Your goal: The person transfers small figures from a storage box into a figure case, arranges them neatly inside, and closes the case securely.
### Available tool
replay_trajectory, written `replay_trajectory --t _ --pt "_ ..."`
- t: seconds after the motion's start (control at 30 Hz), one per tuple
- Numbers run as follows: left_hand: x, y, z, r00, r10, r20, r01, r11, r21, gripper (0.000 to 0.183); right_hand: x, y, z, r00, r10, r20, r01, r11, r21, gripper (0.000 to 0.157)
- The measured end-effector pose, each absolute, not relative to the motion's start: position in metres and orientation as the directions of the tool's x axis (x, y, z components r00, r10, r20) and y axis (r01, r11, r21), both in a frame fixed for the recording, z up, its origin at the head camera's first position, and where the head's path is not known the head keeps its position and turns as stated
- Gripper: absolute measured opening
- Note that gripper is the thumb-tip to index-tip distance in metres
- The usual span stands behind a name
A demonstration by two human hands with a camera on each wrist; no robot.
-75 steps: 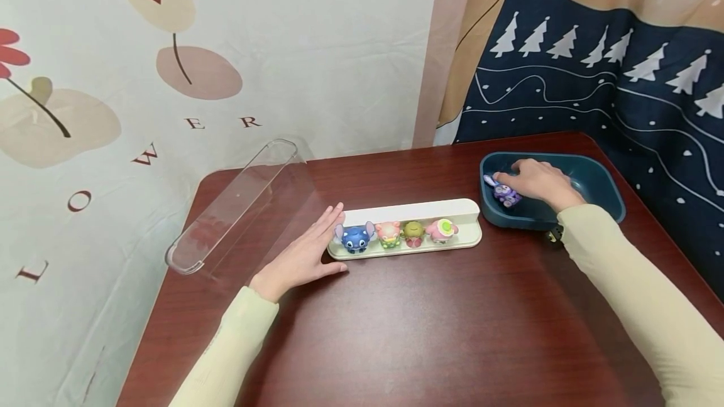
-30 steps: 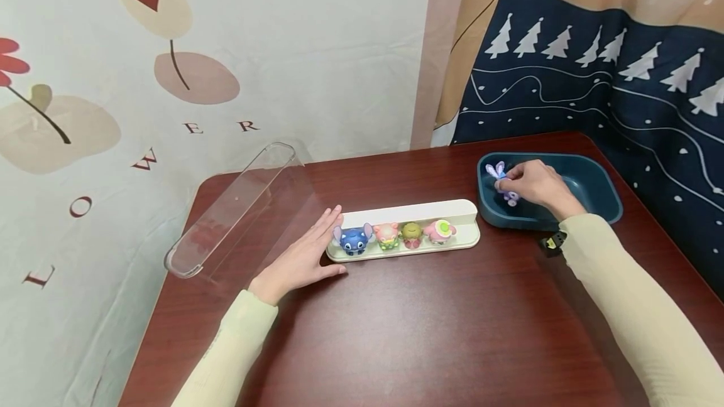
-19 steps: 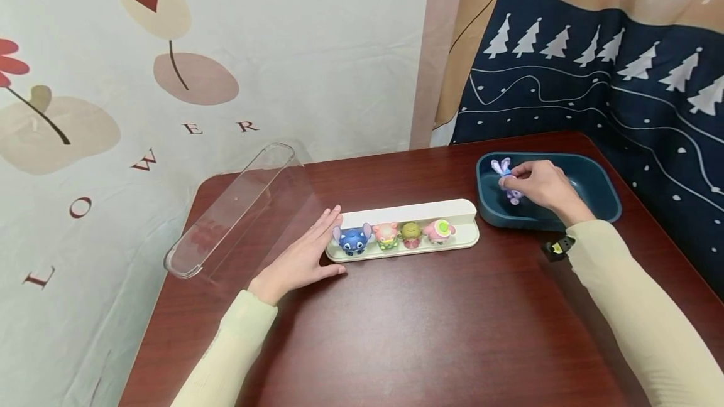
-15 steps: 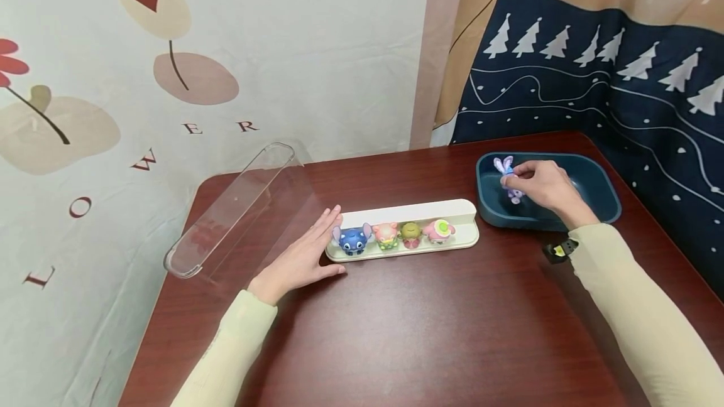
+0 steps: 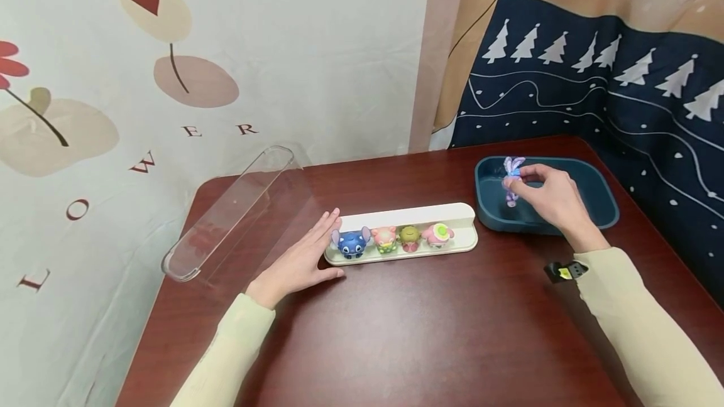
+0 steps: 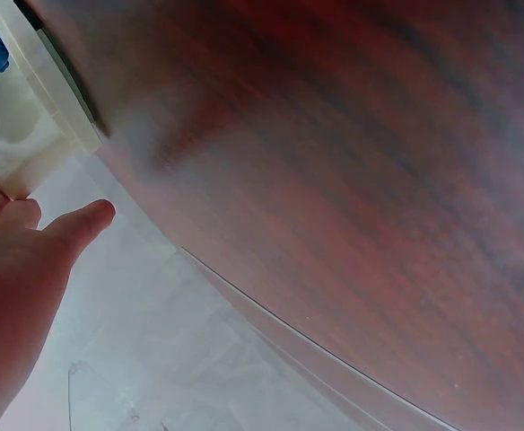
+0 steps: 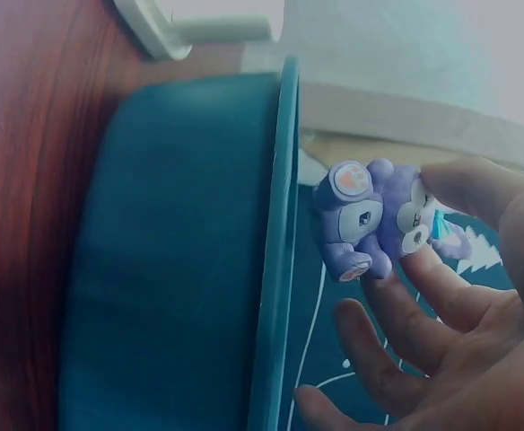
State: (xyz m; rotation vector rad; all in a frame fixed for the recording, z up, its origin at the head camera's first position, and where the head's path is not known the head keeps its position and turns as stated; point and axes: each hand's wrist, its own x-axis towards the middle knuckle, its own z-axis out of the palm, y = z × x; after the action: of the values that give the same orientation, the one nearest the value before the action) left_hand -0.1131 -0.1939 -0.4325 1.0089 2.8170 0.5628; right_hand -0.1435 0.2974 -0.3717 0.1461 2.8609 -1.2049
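Note:
My right hand pinches a small purple rabbit figurine with pale ears and a blue bow between thumb and fingers, at the left part of the teal basin. In the right wrist view the figurine shows its feet and belly, held by the head above the basin's rim. With fingers straight, my left hand rests against the left end of a long cream tray. Along that tray stand a blue big-eared figurine, a pink one, an olive-green one and a pink one with a green disc.
The teal basin stands at the back right of the brown table, close to the tray's right end. A long transparent cover lies at the back left near the wall curtain. A dark curtain with trees borders the right side.
My right hand has taken hold of the rabbit figurine that lay in the basin, tipped it upright and lifted it slightly. The left hand keeps its place at the tray.

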Motion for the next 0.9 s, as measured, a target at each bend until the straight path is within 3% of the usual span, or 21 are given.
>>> replay_trajectory --t 0.6,0.9 --pt "-0.114 -0.193 -0.433 -0.772 0.634 0.056 0.608 0.708 0.359 0.103 -0.106 0.265 -0.365 -0.997 0.02 0.077 -0.046 0.641 -0.766 0.061" --pt "-0.114 -0.192 -0.432 -0.771 0.635 0.054 0.609 0.709 0.356 0.103 -0.089 0.25 -0.374 -0.996 -0.01 0.085 -0.071 0.645 -0.761 0.055"
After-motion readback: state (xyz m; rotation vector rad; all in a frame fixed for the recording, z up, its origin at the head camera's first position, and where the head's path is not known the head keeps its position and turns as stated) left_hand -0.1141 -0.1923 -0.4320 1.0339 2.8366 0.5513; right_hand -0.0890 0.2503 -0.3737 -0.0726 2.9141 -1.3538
